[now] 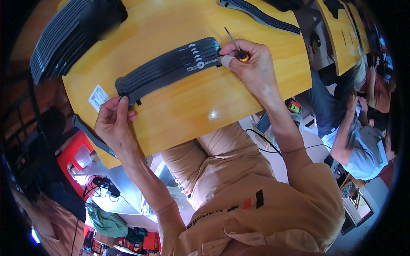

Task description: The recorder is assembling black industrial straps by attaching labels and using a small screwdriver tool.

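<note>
A stack of black straps (171, 64) with light printing lies across the wooden table in front of me. My left hand (114, 121) is closed, thumb and fingers pinching the left end of the nearest strap. At the stack's right end is my right hand (252, 62), its fingers touching the strap tips. A small screwdriver (243, 56) with a yellow and black handle is gripped in that same hand, its thin shaft pointing up and away. One right-hand finger has a pale wrap (226, 61).
A large pile of black straps (64, 38) sits at the far left, and more straps (262, 18) lie at the far right. A white label (98, 97) is on the table (179, 128), near a single strap (92, 135) at its left edge. Another person (356, 132) sits at right.
</note>
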{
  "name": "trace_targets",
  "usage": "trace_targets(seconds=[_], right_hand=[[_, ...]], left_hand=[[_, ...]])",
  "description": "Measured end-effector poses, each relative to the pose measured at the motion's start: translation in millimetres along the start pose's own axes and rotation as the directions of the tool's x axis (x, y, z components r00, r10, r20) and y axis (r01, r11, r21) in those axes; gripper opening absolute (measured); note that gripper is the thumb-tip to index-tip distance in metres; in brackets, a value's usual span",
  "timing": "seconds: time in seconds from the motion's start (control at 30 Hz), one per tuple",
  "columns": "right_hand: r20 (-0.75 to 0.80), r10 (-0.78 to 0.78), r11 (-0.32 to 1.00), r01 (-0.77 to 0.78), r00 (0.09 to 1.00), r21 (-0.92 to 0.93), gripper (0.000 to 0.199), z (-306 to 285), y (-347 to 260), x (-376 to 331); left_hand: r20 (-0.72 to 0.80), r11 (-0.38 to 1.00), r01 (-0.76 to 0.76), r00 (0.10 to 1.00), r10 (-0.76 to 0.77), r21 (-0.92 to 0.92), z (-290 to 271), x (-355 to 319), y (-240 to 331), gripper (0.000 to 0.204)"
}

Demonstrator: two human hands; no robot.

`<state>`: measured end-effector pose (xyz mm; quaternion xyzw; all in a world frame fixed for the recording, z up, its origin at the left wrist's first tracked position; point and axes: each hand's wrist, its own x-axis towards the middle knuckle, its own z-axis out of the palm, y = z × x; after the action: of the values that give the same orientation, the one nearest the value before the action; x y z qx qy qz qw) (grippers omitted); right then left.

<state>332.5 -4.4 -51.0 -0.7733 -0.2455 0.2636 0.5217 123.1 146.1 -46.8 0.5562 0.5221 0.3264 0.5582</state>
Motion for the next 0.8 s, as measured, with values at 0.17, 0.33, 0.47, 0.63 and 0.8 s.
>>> trace_targets(seconds=[0.17, 0.33, 0.47, 0.63, 0.8], right_hand=[[-0.009, -0.02, 0.999, 0.021, 1.0, 0.027, 0.007, -0.7, 2.2, -0.4], [-0.001, 0.018, 1.0, -0.018, 1.0, -0.004, 0.009, -0.5, -5.0, -1.3], [-0.012, 0.011, 1.0, -0.011, 1.0, 0.014, 0.01, -0.3, -3.5, -0.9], [0.016, 0.025, 0.998, -0.026, 1.0, 0.061, 0.009, 1.1, 0.2, 0.6], [-0.005, 0.014, 1.0, -0.014, 1.0, 0.027, 0.009, -0.6, 0.7, 0.6]], left_hand=[[0.009, 1.0, 0.012, 1.0, -0.011, -0.024, 0.1, 2.3, -4.4, 0.007], [0.038, 0.999, 0.012, 0.999, -0.01, -0.04, -2.8, 3.6, -5.3, 0.007], [0.024, 1.0, 0.007, 1.0, -0.007, -0.009, 0.3, 2.8, -4.6, 0.007], [0.008, 1.0, 0.014, 1.0, -0.014, -0.002, -0.1, 2.4, -2.7, 0.006], [0.015, 1.0, -0.012, 1.0, 0.012, 0.015, 1.0, 3.8, -4.3, 0.006]])
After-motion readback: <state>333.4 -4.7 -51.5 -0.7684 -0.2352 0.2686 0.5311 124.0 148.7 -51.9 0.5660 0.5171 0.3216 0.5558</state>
